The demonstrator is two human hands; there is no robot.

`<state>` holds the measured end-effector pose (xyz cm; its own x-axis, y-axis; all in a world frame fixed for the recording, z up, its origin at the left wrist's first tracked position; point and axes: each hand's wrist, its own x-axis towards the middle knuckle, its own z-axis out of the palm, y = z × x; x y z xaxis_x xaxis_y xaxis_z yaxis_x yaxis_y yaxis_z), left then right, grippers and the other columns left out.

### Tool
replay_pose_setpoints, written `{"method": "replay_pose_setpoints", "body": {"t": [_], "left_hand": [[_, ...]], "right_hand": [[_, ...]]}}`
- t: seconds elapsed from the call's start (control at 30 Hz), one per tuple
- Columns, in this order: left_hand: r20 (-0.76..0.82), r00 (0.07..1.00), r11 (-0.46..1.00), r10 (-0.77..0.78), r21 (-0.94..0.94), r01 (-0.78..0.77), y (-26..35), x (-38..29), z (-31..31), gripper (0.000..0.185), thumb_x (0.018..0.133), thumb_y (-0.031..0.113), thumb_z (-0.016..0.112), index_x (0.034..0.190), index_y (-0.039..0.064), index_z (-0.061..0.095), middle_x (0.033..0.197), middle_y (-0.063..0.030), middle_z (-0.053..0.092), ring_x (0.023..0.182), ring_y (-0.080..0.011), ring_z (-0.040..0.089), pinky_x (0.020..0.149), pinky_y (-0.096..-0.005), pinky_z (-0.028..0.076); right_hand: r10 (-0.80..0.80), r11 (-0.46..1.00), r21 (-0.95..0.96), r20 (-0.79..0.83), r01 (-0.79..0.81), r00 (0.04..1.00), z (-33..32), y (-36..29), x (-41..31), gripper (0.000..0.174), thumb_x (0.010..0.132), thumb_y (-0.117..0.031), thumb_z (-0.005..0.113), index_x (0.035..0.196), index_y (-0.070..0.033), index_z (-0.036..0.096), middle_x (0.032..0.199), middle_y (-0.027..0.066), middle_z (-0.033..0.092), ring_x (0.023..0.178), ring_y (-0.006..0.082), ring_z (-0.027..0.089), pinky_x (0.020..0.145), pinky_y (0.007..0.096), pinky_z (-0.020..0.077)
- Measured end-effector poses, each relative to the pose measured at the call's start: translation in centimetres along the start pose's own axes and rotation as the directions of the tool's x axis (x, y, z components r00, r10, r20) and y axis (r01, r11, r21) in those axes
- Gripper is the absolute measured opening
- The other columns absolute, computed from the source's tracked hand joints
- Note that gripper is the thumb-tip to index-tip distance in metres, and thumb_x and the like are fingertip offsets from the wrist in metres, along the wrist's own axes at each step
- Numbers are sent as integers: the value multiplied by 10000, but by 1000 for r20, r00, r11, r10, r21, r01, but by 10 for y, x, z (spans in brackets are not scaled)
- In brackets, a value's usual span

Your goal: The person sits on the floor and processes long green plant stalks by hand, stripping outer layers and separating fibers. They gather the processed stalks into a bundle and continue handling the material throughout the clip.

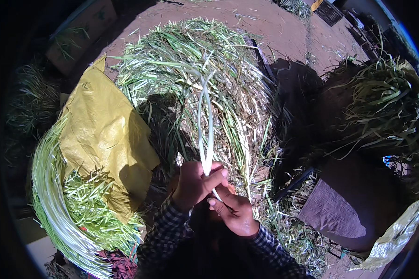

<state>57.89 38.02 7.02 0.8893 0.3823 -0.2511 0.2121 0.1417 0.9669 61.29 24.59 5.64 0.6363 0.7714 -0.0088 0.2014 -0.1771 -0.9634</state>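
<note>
Near the middle of the view, both my hands hold one pale green and white stalk (209, 153), which splits into two long leaves pointing away from me. My left hand (197, 183) pinches it around its white part. Just below and to the right, my right hand (235, 211) grips the lower end between thumb and fingers. Beyond the hands lies a large heap of loose green and dry leaves (202, 52). At the left, a long bundle of white and green stalks (56, 209) curves beside a yellow woven plastic sheet (101, 129).
Dark leafy trimmings (380, 97) are piled at the right, above a purplish cloth-like surface (331, 212). A shiny plastic sheet (398, 233) lies at the lower right. A dark crate (328, 13) stands on the reddish ground (282, 31) farther off. Dark red strips (120, 265) lie at the lower left.
</note>
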Motion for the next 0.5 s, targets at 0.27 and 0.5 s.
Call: {"method": "replay_pose_setpoints", "body": {"t": [0.27, 0.5], "left_hand": [[-184, 809, 798, 558, -149, -584, 109, 16, -54, 339, 878, 247, 376, 876, -69, 498, 662, -194, 569, 366, -127, 441, 354, -235, 370], [-39, 994, 913, 103, -394, -110, -20, 42, -42, 333, 843, 245, 466, 947, -72, 461, 676, -217, 567, 357, -217, 509, 316, -319, 413]], "right_hand": [[6, 926, -370, -190, -77, 982, -49, 213, -76, 218, 757, -122, 558, 635, 49, 499, 487, 79, 436, 477, 177, 446, 458, 310, 370], [70, 834, -537, -121, -125, 990, -49, 280, -75, 143, 597, -149, 605, 632, -21, 553, 513, 157, 499, 462, 306, 484, 443, 378, 380]]}}
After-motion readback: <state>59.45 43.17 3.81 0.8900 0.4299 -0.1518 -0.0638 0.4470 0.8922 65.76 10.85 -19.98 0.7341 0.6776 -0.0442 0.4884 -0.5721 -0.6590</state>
